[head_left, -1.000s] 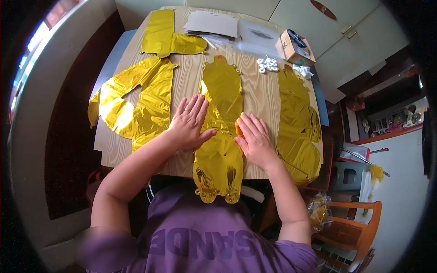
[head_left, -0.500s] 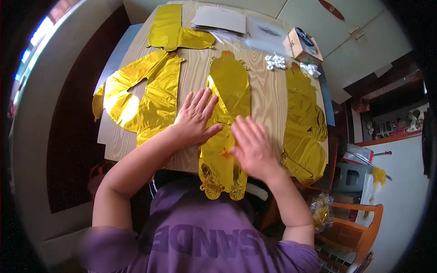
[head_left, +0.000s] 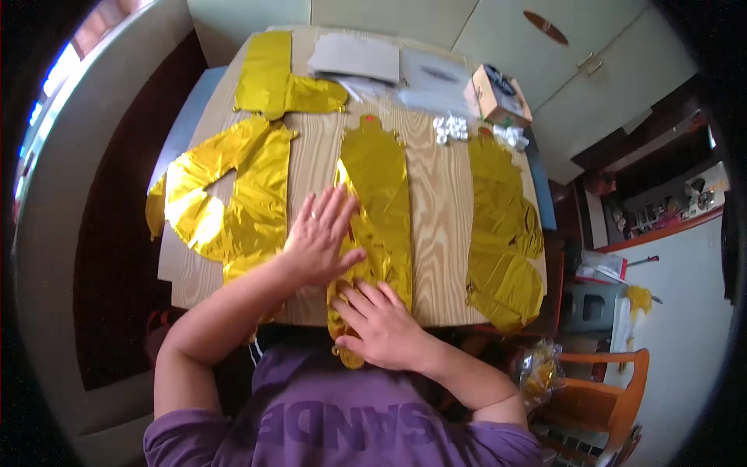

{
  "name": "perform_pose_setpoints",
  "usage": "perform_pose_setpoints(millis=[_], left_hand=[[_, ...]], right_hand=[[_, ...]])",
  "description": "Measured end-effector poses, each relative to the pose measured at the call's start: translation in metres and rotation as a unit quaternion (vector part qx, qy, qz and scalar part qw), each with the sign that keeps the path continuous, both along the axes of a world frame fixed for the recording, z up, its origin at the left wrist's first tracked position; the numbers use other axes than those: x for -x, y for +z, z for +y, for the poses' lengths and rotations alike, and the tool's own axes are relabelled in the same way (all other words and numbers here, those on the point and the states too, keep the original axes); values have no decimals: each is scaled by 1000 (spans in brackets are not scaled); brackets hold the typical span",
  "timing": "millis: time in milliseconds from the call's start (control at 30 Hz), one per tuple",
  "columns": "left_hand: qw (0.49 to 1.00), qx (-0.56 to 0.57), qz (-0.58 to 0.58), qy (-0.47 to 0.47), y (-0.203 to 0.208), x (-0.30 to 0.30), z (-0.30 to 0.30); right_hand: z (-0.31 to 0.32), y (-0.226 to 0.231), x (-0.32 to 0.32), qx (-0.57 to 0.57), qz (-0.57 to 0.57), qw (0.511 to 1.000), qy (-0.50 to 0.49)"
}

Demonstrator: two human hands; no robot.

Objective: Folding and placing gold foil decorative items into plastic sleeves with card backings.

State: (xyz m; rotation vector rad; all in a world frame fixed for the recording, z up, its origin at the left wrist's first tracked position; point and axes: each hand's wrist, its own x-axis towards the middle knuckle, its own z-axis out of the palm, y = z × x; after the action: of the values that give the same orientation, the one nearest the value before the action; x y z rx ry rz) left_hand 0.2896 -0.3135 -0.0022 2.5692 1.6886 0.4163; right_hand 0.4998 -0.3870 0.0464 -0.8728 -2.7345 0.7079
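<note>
A long flat gold foil balloon [head_left: 375,179] lies in front of me, its lower end at the table's near edge. My left hand [head_left: 317,240] rests flat on its left edge, fingers stretched out. Lower down, my right hand [head_left: 379,321] lies across the balloon's near part, fingers spread and palm down. Left of them is a flat, shiny gold foil balloon [head_left: 261,175] with a hole in it; my left forearm passes over its lower part. Another gold foil balloon [head_left: 506,233], creased and folded, lies on the right side. An L-shaped gold foil piece [head_left: 264,74] sits at the far left.
The wood-grain table [head_left: 440,233] carries a stack of white sheets [head_left: 354,56] and clear plastic packaging [head_left: 436,75] at the back. A small box [head_left: 498,97] and a cluster of small white pieces [head_left: 450,129] are at the back right. A wooden chair [head_left: 599,381] stands at the right.
My right hand has come down and toward me onto the balloon's near part. The left hand stays flat near its left edge. The view has shifted slightly.
</note>
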Motion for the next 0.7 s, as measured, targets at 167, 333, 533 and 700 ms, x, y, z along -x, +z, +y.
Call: perform_pose_setpoints(millis=[167,333,533,700], left_hand=[[999,-2,-11,-46,18,1,-22],[994,44,-3,-103,11,-2,-22],[995,63,15,-76,12,4,-26],[994,69,14,-88,20,6,-25]], right_hand=[[121,43,-10,131,204,962,-124],[348,-9,-21,54,211,932,-289],[457,1,69,-150,-15,948,-279],[492,-7,126,-184,-41,952,-241]])
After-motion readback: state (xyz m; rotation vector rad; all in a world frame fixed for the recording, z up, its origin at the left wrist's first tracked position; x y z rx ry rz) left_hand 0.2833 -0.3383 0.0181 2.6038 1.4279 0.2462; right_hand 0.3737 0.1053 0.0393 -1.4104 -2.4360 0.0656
